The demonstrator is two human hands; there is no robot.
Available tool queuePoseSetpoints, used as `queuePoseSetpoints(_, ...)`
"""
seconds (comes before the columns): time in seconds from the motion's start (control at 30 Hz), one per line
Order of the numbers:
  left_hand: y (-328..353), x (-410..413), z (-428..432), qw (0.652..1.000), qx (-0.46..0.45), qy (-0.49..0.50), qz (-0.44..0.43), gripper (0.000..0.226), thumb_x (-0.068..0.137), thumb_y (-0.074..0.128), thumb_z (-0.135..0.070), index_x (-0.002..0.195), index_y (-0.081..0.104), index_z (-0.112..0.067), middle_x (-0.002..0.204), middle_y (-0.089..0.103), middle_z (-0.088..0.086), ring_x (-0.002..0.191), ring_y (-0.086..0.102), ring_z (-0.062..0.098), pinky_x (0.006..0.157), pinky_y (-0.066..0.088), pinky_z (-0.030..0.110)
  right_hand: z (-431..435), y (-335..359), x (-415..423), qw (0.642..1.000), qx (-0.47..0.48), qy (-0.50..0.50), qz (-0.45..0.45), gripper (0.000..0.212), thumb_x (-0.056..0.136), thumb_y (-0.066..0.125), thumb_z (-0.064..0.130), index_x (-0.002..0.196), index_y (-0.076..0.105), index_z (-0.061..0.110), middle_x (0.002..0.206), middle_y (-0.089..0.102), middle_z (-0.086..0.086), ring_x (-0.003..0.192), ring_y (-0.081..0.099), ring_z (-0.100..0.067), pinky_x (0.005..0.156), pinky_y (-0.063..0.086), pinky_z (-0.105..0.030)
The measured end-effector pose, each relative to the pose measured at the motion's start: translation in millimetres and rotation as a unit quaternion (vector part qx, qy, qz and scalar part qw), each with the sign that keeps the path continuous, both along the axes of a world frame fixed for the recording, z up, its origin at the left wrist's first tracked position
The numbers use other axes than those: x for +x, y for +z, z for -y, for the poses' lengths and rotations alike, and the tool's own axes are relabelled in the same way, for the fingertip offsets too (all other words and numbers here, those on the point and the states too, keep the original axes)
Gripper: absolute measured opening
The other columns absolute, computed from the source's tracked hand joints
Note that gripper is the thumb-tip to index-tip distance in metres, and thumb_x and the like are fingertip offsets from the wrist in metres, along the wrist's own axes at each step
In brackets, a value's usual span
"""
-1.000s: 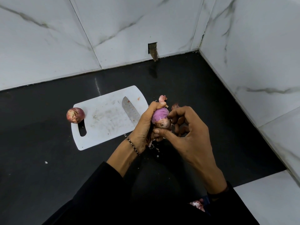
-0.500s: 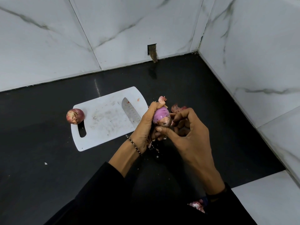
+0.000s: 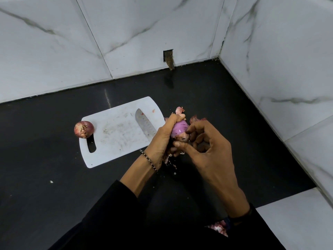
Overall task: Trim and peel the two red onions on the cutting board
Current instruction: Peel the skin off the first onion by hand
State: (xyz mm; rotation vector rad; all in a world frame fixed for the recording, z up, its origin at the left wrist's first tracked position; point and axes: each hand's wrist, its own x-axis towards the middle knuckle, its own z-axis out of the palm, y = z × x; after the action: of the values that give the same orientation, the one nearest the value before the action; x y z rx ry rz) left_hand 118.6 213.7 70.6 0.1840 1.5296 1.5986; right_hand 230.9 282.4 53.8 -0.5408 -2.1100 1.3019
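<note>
Onion (image 3: 179, 129) is up off the desk (image 3: 54, 177), just past the board's (image 3: 117, 141) right edge. My left hand (image 3: 162, 136) grips it from the left with fingers curled over its far end, and my right hand (image 3: 207, 150) pinches the skin left at its near end. Its axis runs roughly away from me, so I judge the strip should pull toward me. Second onion (image 3: 84, 129), unpeeled, sits at the board's left edge, well apart and nearer my left hand, with the knife (image 3: 145, 126) between.
</note>
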Motion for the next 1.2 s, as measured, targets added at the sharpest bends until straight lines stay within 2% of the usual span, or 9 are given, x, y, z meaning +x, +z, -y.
queuePoseSetpoints(0.13,-1,0,-2,1.000,-0.016,-0.005,0.009,0.058,0.092,0.055,-0.051,0.041,0.058,-0.023,0.048,0.043,-0.002,0.036,0.033,0.007,0.041,0.027,0.017,5,-3,0,0.999,0.054,-0.006,0.006,0.021,0.082,0.082,0.015,0.080,0.061,0.019,0.088,0.058,0.010,0.076,0.058,-0.008,0.063,0.045,-0.011)
queuePoseSetpoints(0.27,-4,-1,-4,0.999,-0.031,-0.007,-0.001,0.053,0.088,0.056,-0.056,0.048,0.059,-0.021,0.055,0.048,0.003,0.039,0.037,0.011,0.044,0.030,0.020,4,-1,2,1.000,-0.006,-0.022,-0.006,0.027,0.080,0.084,0.016,0.090,0.060,0.018,0.087,0.062,0.011,0.075,0.064,-0.006,0.062,0.047,-0.011)
queuePoseSetpoints(0.47,-7,-3,-5,0.999,-0.030,-0.008,-0.016,0.047,0.092,0.054,-0.056,0.066,0.057,-0.018,0.053,0.047,0.003,0.035,0.036,0.009,0.039,0.033,0.018,4,4,4,1.000,0.002,-0.016,-0.004,0.035,0.080,0.084,0.016,0.104,0.060,0.024,0.092,0.063,0.012,0.078,0.065,-0.004,0.064,0.048,-0.008)
queuePoseSetpoints(0.6,-10,-3,-3,0.999,-0.037,-0.021,-0.033,0.051,0.091,0.053,-0.059,0.062,0.054,-0.017,0.052,0.044,0.003,0.036,0.035,0.010,0.041,0.032,0.019,5,2,5,1.000,0.005,-0.026,0.006,0.031,0.081,0.084,0.020,0.102,0.062,0.024,0.091,0.063,0.012,0.077,0.063,-0.012,0.063,0.050,-0.016)
queuePoseSetpoints(0.77,-11,-3,-3,0.996,-0.069,-0.034,-0.040,0.050,0.089,0.051,-0.062,0.070,0.052,-0.016,0.047,0.044,-0.001,0.036,0.037,0.010,0.041,0.033,0.020,8,-2,3,0.999,0.040,-0.022,0.025,0.016,0.084,0.080,0.009,0.085,0.066,0.018,0.092,0.058,0.013,0.079,0.060,-0.006,0.062,0.046,-0.011)
queuePoseSetpoints(0.93,-14,-3,-4,0.998,-0.050,-0.016,-0.038,0.049,0.092,0.048,-0.063,0.090,0.056,-0.015,0.056,0.051,0.001,0.036,0.040,0.007,0.040,0.036,0.019,7,0,5,0.998,-0.024,-0.057,0.025,0.031,0.079,0.084,0.023,0.091,0.057,0.031,0.088,0.064,0.012,0.079,0.065,-0.009,0.066,0.053,-0.019)
queuePoseSetpoints(1.03,-16,-2,-4,0.999,-0.042,-0.004,-0.028,0.045,0.091,0.052,-0.061,0.085,0.059,-0.018,0.065,0.057,0.002,0.039,0.047,0.005,0.042,0.038,0.018,8,3,7,0.997,-0.023,-0.060,0.035,0.037,0.078,0.085,0.026,0.097,0.054,0.036,0.091,0.063,0.012,0.081,0.064,-0.009,0.069,0.054,-0.021)
queuePoseSetpoints(1.13,-17,0,-4,0.999,-0.033,0.002,-0.019,0.044,0.090,0.055,-0.059,0.074,0.058,-0.018,0.057,0.054,-0.001,0.041,0.046,0.007,0.044,0.037,0.020,9,4,8,0.998,-0.024,-0.051,0.031,0.039,0.080,0.084,0.023,0.099,0.054,0.040,0.092,0.064,0.012,0.082,0.065,-0.008,0.069,0.054,-0.018)
queuePoseSetpoints(1.2,-18,0,-4,1.000,-0.028,0.000,-0.013,0.043,0.088,0.056,-0.060,0.072,0.059,-0.021,0.056,0.053,-0.001,0.042,0.044,0.008,0.045,0.036,0.020,9,4,8,0.998,-0.033,-0.047,0.033,0.035,0.081,0.083,0.023,0.103,0.059,0.035,0.094,0.066,0.010,0.081,0.066,-0.009,0.071,0.057,-0.023)
